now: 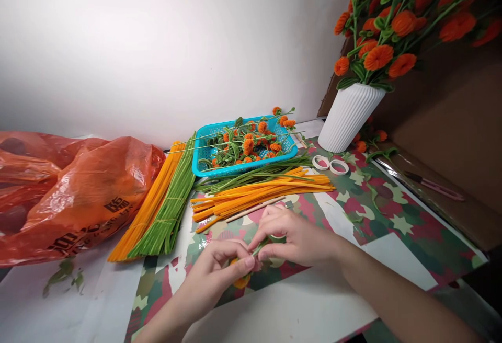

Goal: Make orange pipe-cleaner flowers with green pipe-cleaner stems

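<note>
Close in front of me, my left hand is closed around a small orange pipe-cleaner flower, whose head shows below the fingers. A short green stem runs from it toward my right hand, which pinches the stem between thumb and fingers. A pale ring, perhaps a tape roll, is partly hidden behind the right fingers. Just beyond the hands lie loose orange pipe cleaners and a thin wooden stick.
A blue basket holds orange flowers and green stems. Bundled green pipe cleaners and orange ones lie beside an orange plastic bag. Tape rolls, a white vase of flowers and a pink cutter are right.
</note>
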The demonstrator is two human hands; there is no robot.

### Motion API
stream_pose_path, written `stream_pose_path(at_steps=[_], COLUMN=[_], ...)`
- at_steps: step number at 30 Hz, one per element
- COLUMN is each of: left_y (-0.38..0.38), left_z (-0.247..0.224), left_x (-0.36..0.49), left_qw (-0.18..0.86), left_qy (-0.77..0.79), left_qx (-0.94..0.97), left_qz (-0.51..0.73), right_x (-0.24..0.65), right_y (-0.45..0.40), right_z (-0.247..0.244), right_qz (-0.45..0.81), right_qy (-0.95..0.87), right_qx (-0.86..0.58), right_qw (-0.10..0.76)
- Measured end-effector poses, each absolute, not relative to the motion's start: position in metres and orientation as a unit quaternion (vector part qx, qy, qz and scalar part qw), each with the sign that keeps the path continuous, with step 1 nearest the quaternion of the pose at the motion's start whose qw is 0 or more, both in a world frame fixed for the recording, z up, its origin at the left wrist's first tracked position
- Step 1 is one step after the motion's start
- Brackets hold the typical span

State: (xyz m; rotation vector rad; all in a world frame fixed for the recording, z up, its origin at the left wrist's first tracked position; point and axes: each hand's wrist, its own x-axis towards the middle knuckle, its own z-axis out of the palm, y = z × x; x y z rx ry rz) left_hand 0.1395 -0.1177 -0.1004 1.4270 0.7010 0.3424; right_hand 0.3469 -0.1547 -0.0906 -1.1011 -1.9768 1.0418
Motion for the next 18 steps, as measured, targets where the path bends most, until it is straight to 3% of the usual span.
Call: stream_pose_path(at_steps=[3,6,15,18], left_y=[-0.1180,-0.1203,-0.1201,-0.1198], left_z=[-0.1043,-0.1080,-0.1043,-0.1046], left_x=[0.1394,0.1408,0.1404,0.1405], left_qw=[0.815,0.822,0.697,0.502], left_qy=[0.298,0.306,0.290,0.320], left_qx=[0.481,0.461,0.639,0.777], left_qz=[0.124,0.134,0.143,0.204], right_x=[0.3498,0.3506,0.3478,0.3443], right_y=[-0.1525,-0.1516,-0.1549,-0.1562], right_z=[-0.0922,-0.0939,-0.0894,-0.0884], right_qz=[0.391,0.380,0.328,0.319], right_qy=[-0.772,-0.771,-0.770,-0.757], right_qx=[-0.385,-0.407,-0.460,-0.493], right_qw=[0.322,0.309,0.297,0.286])
